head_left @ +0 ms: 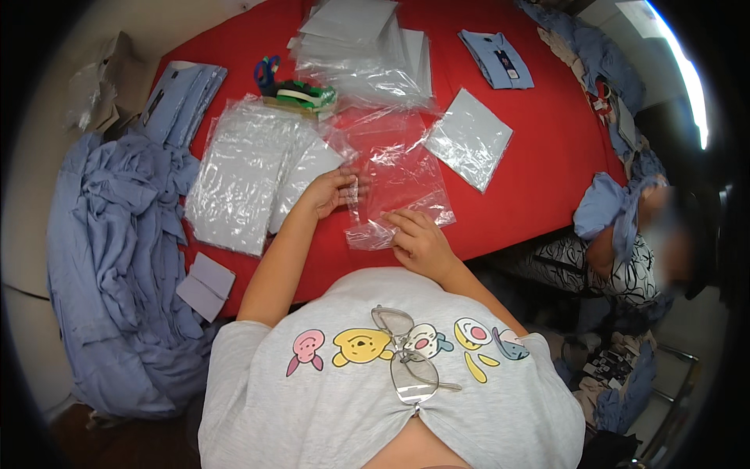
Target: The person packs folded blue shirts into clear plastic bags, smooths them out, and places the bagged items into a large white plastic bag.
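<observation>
A clear, flat plastic bag (398, 168) lies on the red cloth in front of me, the red showing through it. My left hand (334, 192) is open at the bag's left edge, fingers stretched out and slightly apart. At the near end of the bag, my right hand (420, 241) has its fingers bent and closed on the film. Left of the bag are piles of white sheets in clear sleeves (242, 172); my left hand is beside them. One more sleeved white sheet (471, 139) lies by itself to the right.
Blue scissors (267, 72) and green tape rolls (305, 95) lie beyond the left piles. More clear sleeves (351, 55) are stacked at the back. Folded blue shirts (500, 61) lie far right and far left. Blue fabric (125, 266) heaps up at left. A person (625, 250) sits at right.
</observation>
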### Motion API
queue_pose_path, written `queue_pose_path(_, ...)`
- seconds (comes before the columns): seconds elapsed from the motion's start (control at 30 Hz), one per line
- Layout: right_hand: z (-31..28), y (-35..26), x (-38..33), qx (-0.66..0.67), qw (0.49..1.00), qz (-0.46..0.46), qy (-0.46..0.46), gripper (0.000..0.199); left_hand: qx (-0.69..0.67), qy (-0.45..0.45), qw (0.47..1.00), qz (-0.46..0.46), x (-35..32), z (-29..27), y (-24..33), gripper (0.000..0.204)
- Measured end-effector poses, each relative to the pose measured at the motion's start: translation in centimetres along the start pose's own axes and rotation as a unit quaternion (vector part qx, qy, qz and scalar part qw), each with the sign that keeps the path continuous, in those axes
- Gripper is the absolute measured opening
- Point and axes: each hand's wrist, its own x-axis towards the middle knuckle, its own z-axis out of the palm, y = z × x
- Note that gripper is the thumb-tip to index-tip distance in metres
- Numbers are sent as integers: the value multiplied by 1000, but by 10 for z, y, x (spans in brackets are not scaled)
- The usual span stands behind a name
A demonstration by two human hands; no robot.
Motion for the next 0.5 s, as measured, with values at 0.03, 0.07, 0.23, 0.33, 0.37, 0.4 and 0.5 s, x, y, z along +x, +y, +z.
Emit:
queue_pose_path(0.03,-4,8,-30,48,994,83,-47,12,73,17,997,-4,-6,11,-12,39)
queue_pose_path(0.07,-12,20,-53,94,979,158,-91,12,79,48,996,-19,-6,23,-21,25)
queue_pose_path(0.23,-45,63,-123,189,948,243,-80,22,106,164,980,44,-15,60,-95,22)
queue_pose_path(0.33,-56,97,-132,173,945,277,24,53,179,128,968,121,-16,109,-105,24)
queue_pose_path(0.37,-60,111,-133,144,949,269,80,60,230,98,959,136,-20,131,-105,24)
queue_pose_path(0.4,-66,129,-134,249,905,343,45,87,280,71,946,149,-27,152,-105,25)
queue_pose_path(0.5,-84,177,-141,585,701,401,77,98,264,-48,948,173,-45,232,-85,28)
